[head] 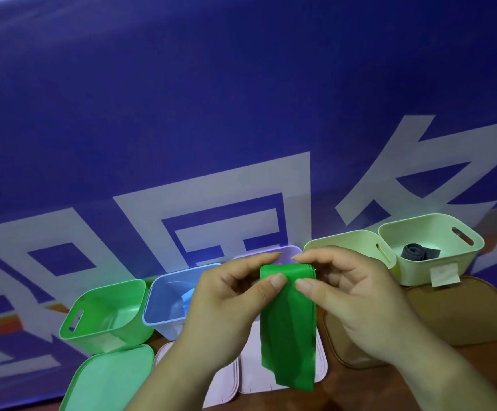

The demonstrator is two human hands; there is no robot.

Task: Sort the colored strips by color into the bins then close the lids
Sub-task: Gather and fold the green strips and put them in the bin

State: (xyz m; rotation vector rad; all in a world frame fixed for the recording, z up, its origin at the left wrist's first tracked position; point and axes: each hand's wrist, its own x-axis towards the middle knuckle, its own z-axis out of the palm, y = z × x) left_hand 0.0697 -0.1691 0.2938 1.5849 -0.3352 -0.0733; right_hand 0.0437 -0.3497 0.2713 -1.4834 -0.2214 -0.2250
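**Sorting about half done: green strip in hand, no lid on yet**

Both hands are up over the row of bins. My left hand [229, 298] and right hand [351, 295] each pinch the folded top edge of the green strip [289, 315] between thumb and forefinger. The rest of it hangs loose in front of the pale lids [253, 372]. The strip is in the air, in no bin.

Done so far:
- A blue strip [188, 296] lies in the blue bin [164, 324].
- A dark grey strip [419, 251] lies in the far-right pale bin [413, 271].

Not settled:
- The green bin [93, 336], far left, shows only its own floor.
- My hands hide most of the lilac bin [286, 250], and the angle hides the inside of the second pale bin [342, 237], so I cannot tell what either holds.

Left to do:
- This strip belongs in the green bin, two bins to my left.
- Every lid I can see is off. The green lid [107, 378] lies flat in front of its bin, the pale lids lie under my hands, and the tan lids [461, 310] lie on the surface [375, 390] to the right.

My judgement is that sorting is partway through and closing has not begun.
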